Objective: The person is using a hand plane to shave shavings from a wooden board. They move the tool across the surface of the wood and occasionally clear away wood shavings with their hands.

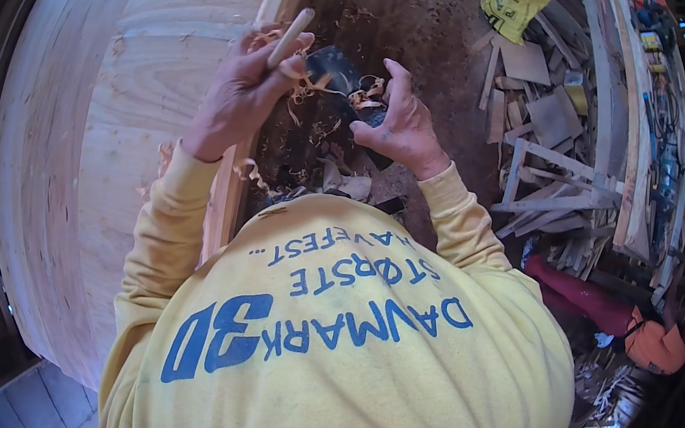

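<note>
My left hand [247, 80] is at the edge of a large pale wooden panel [150, 79], its fingers closed around a pale, rounded wooden stick [293, 36] that points up and away. Curled wood shavings [304, 89] cling around those fingers. To the right, my right hand [407, 126] is held in the air with thumb and forefinger spread apart, and nothing shows firmly gripped in it. More curled shavings [367, 94] lie or hang just left of its fingertips. Behind them is a dark bluish object [333, 69], too blurred to name.
Wood offcuts [552, 117] are heaped at the right, near a yellow sack [520, 6] and a small wooden frame [556, 179]. A long bench [630, 124] carries tools and cords. Another person in an orange top [655, 343] is low at the far right.
</note>
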A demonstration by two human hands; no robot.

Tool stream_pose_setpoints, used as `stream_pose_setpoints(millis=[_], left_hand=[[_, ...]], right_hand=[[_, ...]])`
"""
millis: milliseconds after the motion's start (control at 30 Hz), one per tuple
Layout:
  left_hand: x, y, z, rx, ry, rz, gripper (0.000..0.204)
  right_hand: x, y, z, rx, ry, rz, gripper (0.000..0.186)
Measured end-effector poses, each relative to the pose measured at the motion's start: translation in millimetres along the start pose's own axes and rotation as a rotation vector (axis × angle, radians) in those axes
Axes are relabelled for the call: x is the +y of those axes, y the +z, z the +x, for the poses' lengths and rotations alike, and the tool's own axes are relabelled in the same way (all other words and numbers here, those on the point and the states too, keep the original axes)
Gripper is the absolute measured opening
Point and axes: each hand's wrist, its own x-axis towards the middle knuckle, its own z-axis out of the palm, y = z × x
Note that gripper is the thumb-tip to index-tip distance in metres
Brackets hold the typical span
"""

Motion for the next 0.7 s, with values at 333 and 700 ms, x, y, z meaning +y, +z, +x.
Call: stream_pose_setpoints(millis=[333, 700], left_hand=[[-5.1, 102.2, 84.9, -0.333, -0.327, -0.626, 0.025], [-8.4, 127.8, 128.2, -0.324, -0.18, -0.232, 0.013]], right_hand=[[46.0, -13.3, 29.6, 0.073, -0.221, -0.033, 0.111], [70.6, -29.4, 64.4, 0.048, -0.171, -0.024, 0.105]])
